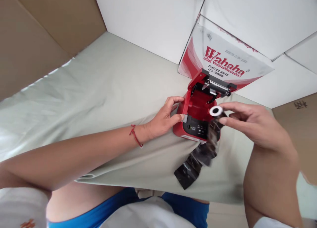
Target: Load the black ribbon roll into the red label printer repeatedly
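Observation:
A small red printer (195, 112) stands at the near edge of a table covered in pale green cloth (104, 89), its lid flipped open toward the back. My left hand (164, 117) grips the printer's left side, thumb on its front corner. My right hand (247, 120) pinches a small roll (215, 111) with a white core just above the printer's open bay. A dark strip (198, 158) unwound from the roll hangs down over the table's front edge.
A red and white Wahaha carton (223, 61) leans just behind the printer. White boxes (148, 19) stack along the back, and brown cardboard (37, 33) rises at the left. My lap, in blue, shows below the table edge.

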Available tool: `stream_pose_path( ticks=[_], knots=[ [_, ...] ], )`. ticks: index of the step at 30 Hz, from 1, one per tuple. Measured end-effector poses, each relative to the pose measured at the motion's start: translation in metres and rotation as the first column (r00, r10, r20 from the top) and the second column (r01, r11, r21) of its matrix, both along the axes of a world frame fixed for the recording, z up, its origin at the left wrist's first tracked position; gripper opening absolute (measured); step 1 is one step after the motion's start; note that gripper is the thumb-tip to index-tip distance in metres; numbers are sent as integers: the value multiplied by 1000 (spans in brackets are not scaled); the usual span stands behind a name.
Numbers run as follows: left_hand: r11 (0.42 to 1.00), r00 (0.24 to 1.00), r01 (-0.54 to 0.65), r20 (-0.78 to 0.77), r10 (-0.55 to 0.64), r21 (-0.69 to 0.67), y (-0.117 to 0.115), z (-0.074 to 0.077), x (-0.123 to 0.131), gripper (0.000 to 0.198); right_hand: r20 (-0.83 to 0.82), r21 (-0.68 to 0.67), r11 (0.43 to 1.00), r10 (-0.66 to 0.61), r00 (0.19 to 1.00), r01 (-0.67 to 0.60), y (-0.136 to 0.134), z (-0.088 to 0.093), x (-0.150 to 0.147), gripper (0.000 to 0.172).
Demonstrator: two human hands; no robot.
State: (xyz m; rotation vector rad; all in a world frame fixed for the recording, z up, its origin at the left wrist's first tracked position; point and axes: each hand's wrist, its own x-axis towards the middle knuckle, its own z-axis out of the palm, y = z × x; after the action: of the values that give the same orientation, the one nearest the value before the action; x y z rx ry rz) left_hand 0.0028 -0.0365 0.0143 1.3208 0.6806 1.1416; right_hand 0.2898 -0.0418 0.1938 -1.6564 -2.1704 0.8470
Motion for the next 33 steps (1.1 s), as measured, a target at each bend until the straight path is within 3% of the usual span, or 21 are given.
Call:
stream_pose_path(
  ticks=[6,20,23,26,33],
  knots=[
    [1000,1000,-6,25,6,8,0,-2,1,56,257,-5,996,87,963,-89,22,-2,-46,31],
    [1000,1000,-9,19,9,25,2,-7,2,57,507,-106,972,235,829,-210,40,-29,-73,34],
    [1000,1000,-7,-4,7,27,2,-6,2,58,478,-131,956,293,828,-262,43,-24,-72,37],
    [999,999,-19,-26,20,31,2,-5,3,57,348,-112,954,301,888,-279,38,-20,-65,39],
    [998,999,-35,-22,36,55,6,-6,3,55,156,-26,995,101,983,-98,12,-32,-40,37]
  ],
)
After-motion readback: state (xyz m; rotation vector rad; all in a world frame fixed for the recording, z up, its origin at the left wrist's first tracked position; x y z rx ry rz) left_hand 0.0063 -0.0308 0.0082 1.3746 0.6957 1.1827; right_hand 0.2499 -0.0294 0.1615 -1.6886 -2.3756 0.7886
